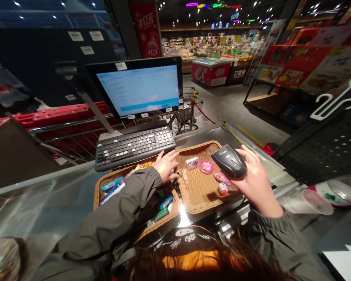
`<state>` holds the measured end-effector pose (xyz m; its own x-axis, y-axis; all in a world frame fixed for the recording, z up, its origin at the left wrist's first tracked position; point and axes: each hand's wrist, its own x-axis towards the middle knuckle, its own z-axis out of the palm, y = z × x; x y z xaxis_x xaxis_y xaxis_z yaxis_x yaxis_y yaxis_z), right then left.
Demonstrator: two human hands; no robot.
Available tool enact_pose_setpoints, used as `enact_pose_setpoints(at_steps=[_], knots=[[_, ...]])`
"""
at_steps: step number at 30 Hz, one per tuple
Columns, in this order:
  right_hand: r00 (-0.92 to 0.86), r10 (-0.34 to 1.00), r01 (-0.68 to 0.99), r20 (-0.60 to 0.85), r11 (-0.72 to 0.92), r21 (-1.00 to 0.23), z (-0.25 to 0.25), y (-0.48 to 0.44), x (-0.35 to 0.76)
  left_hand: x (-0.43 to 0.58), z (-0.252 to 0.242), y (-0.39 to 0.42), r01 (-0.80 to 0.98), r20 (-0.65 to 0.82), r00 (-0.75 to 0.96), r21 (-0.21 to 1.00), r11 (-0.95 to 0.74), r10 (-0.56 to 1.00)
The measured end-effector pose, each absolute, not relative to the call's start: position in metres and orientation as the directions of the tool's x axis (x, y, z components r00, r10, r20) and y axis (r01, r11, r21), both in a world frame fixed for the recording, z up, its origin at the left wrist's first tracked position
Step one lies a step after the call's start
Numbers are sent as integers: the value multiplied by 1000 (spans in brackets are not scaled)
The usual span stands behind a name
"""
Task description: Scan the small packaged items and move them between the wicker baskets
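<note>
In my right hand [256,181] is a black handheld barcode scanner [230,160], held above the right side of a wicker basket [200,191]. That basket holds a small purple-and-white pack [192,163], a round pink tin [206,167], a lollipop [185,177], a pink-wrapped sweet [221,178] and a red-and-white egg-shaped item [222,189]. My left hand [166,167] is open, its fingers spread over the adjoining rims of this basket and a second wicker basket [97,191]. Blue packets [112,184] and a green pack [162,213] lie in the second basket, partly hidden by my sleeve.
A black keyboard [136,145] sits behind the baskets, under a lit monitor [140,89]. The metal counter [46,195] extends left. At right are plastic cups [316,202] and a white hook [333,101]. Shopping carts [187,105] stand beyond the counter.
</note>
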<state>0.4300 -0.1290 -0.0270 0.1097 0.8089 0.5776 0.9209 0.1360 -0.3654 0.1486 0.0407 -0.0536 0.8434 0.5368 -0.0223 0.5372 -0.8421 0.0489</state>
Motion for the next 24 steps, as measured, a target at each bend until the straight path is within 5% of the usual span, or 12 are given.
enact_pose_setpoints(at_steps=[8,24], knots=[[222,796,923,564,16,-386,-31,-133,472,254,-94,58,430,-176,893,72,-900,413],[303,838,881,453,-65,-468,-54,-115,498,353,-212,95,193,-288,934,-89,-977,211]])
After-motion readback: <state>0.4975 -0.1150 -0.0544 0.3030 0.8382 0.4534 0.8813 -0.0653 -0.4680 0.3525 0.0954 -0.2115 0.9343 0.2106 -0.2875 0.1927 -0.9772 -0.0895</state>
